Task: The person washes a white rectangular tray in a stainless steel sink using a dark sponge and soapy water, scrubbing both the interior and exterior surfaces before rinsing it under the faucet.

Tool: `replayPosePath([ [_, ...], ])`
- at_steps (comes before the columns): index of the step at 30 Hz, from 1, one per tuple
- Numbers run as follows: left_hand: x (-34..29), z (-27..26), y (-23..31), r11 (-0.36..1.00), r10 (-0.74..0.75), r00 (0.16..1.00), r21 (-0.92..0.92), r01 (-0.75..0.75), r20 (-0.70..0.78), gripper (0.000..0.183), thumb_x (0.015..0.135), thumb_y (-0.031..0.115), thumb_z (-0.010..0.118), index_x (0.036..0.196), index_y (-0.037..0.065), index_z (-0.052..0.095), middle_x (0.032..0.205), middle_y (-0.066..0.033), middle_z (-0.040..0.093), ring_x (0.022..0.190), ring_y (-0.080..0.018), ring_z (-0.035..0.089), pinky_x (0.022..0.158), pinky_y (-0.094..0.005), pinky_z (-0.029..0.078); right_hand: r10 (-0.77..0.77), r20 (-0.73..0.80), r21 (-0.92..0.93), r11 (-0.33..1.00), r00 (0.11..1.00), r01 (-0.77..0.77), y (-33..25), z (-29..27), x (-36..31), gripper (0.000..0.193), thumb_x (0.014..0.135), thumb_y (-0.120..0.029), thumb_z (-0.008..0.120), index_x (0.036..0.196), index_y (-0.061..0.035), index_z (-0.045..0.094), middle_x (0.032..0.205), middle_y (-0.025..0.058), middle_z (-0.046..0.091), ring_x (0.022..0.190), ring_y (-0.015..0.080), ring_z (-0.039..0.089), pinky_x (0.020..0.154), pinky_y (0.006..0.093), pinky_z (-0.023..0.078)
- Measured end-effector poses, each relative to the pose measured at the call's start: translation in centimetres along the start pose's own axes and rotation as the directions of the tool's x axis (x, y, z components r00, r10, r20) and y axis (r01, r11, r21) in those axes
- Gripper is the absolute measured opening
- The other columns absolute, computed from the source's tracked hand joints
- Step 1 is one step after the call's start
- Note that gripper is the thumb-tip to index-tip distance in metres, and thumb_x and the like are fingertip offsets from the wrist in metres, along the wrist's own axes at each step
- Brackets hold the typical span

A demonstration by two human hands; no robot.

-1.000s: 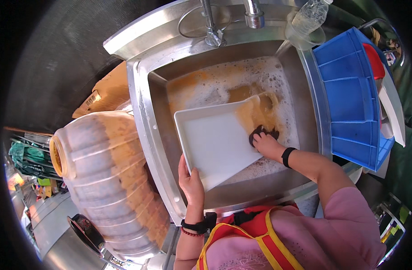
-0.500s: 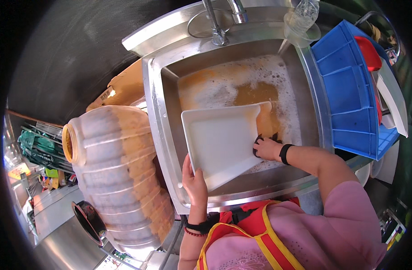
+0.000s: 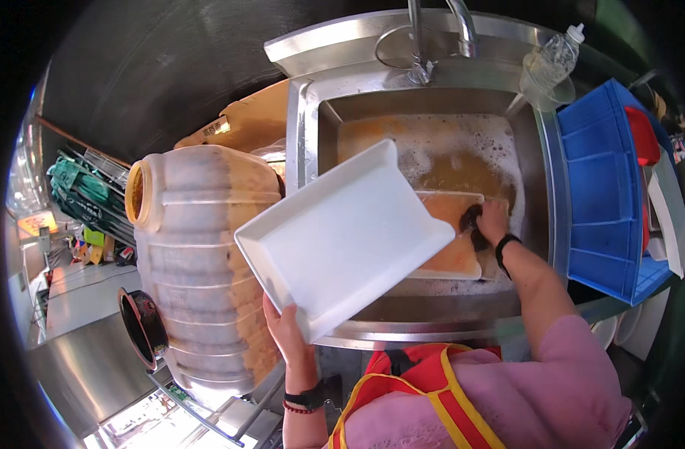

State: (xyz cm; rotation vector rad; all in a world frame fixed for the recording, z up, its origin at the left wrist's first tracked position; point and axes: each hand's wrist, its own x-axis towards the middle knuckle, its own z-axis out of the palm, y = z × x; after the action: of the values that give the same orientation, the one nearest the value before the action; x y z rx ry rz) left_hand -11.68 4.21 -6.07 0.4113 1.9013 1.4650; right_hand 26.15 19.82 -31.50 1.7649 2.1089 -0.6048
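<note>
My left hand (image 3: 289,333) grips a white tray (image 3: 342,239) by its near corner and holds it tilted over the left rim of the steel sink (image 3: 535,161). Nothing lies in this tray. My right hand (image 3: 495,219), closed on a dark scrubber (image 3: 472,218), is down in the sink at the water's surface. Under that hand, a second white tray (image 3: 451,275) sits in orange-brown, foamy water. The raised tray hides its left part. The scrubber's exact make is hard to see.
A faucet (image 3: 417,45) rises behind the sink. A clear bottle (image 3: 559,56) stands in a plastic cup (image 3: 541,90) at the back right corner. A blue crate (image 3: 600,194) with red and white items is on the right. At left are a large plastic barrel (image 3: 200,247) and cardboard (image 3: 253,120).
My left hand has lifted the white tray up and leftward out of the sink, uncovering the second tray. My right hand has shifted from the first tray's edge to over the second one.
</note>
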Motion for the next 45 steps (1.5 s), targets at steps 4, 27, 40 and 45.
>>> replayPosePath([
  [4,0.0,-0.4,-0.5,0.998,0.008,1.0,0.068,-0.007,-0.013,0.061,0.073,-0.005,0.041,0.134,-0.001,0.037,0.119,-0.012,0.052,0.103,-0.0198,0.055,0.088,-0.0305,0.045,-0.511,0.11,-0.042,0.855,0.853,0.518,0.1,-0.6,-0.3,0.018,0.077,-0.016,0.063,0.088,-0.0017,0.063,0.097,0.0211,0.057,0.088,0.033,0.058,0.082,0.0466,0.046],
  [27,2.1,2.7,-4.4,0.92,-0.037,0.982,0.39,-0.038,0.184,0.061,0.075,-0.01,0.038,0.135,-0.002,0.036,0.126,-0.015,0.05,0.114,-0.0204,0.051,0.094,-0.0276,0.04,-0.506,-0.373,0.194,0.777,0.777,0.599,-14.0,-1.1,4.2,0.033,0.084,-0.009,0.048,0.115,-0.0085,0.057,0.108,0.0093,0.056,0.108,0.0247,0.049,0.087,0.0417,0.038],
  [40,0.4,2.4,-4.4,0.868,-0.003,0.98,0.487,-0.095,0.197,0.063,0.073,-0.012,0.039,0.135,-0.001,0.036,0.127,-0.0162,0.05,0.113,-0.0199,0.052,0.094,-0.0286,0.041,0.212,-0.332,0.504,0.863,0.919,-0.017,-14.3,-0.3,6.9,0.03,0.087,-0.008,0.041,0.115,0.0009,0.047,0.106,0.0167,0.051,0.098,0.0356,0.049,0.084,0.0468,0.041],
  [45,0.2,1.8,-5.4,0.9,0.028,0.991,0.428,-0.081,0.129,0.058,0.077,-0.008,0.042,0.134,-0.003,0.037,0.126,-0.0129,0.05,0.112,-0.0181,0.051,0.094,-0.0283,0.041,-0.113,-0.427,0.302,0.917,0.897,0.259,-15.8,-0.5,4.8,0.028,0.085,-0.005,0.041,0.111,0.0018,0.048,0.106,0.0174,0.049,0.1,0.033,0.049,0.083,0.0435,0.04],
])
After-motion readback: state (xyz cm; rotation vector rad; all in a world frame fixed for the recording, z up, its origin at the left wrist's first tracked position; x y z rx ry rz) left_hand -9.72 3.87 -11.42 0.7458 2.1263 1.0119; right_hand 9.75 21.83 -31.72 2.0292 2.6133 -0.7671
